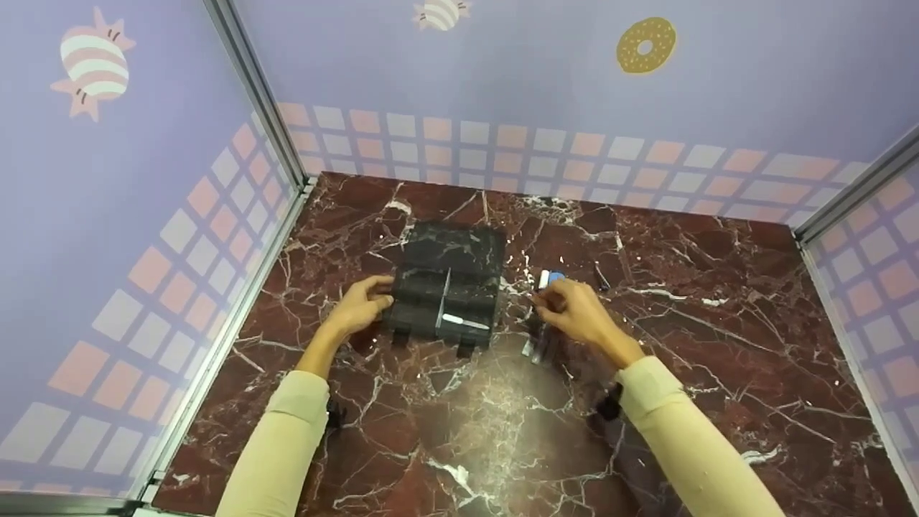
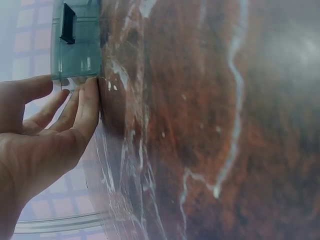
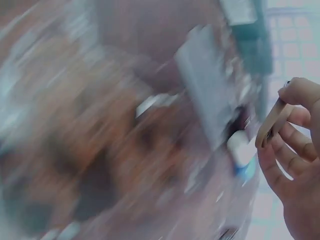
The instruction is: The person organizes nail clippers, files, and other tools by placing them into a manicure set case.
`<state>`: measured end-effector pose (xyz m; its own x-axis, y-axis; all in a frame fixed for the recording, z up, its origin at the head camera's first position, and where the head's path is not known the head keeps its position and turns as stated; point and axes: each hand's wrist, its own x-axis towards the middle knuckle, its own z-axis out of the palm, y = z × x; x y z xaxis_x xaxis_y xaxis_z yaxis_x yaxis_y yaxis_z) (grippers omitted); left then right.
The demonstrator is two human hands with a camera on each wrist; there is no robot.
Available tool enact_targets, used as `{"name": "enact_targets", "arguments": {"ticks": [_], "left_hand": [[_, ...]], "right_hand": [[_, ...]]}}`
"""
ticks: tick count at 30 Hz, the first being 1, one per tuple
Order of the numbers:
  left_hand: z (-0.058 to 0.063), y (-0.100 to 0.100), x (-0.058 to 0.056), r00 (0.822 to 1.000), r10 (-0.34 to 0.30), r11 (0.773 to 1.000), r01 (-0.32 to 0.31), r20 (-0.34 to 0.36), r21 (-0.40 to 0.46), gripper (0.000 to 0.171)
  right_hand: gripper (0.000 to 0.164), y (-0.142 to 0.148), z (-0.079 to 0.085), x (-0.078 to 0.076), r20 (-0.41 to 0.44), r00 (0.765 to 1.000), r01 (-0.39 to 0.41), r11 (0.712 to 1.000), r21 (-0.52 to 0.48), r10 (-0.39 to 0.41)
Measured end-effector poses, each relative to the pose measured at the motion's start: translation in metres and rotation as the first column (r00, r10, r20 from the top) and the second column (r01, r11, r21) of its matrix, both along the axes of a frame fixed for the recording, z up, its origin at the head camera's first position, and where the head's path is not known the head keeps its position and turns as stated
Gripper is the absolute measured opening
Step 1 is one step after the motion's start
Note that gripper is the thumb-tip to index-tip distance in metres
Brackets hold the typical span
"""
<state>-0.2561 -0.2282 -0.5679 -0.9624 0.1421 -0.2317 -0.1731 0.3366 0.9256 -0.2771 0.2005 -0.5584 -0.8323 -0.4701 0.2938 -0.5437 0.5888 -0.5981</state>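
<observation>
A dark, see-through plastic case lies with its lid raised back, a thin divider splitting its inside. One compartment on the right holds a slim white-handled tool. My left hand grips the left side of the case; in the left wrist view the case's end wall sits between thumb and fingers. To the right of the case, my right hand pinches a small, flat tan piece with a dark inner side; its exact kind I cannot tell.
Just beyond the right hand lies a white and blue item. A small dark piece is farther right, and thin clear strips lie on the near side. Patterned walls enclose the red marbled table.
</observation>
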Motion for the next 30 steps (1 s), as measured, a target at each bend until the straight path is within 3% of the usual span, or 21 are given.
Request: {"name": "enact_targets", "arguments": {"ticks": [7,15,25,30], "left_hand": [[0.002,0.003,0.002,1.0,0.014,0.999,-0.013,-0.006,0.047,0.048],[-0.001,0.004,0.0,1.0,0.023,0.999,-0.023,-0.006,0.042,0.047],[0.001,0.004,0.001,1.0,0.019,0.998,-0.019,-0.001,0.063,0.048],[0.002,0.002,0.002,1.0,0.017,0.997,-0.016,-0.005,0.077,0.047]], "right_hand": [[0.013,-0.055,0.011,-0.012,0.067,0.998,0.004,0.998,-0.059,0.0],[0.012,-0.104,0.005,-0.022,0.006,1.0,-0.002,0.998,-0.061,0.002],[0.01,-0.127,-0.005,-0.025,0.021,1.0,0.013,0.999,-0.032,-0.013],[0.018,-0.127,-0.004,-0.025,0.022,0.999,0.034,0.999,-0.039,-0.033]]}}
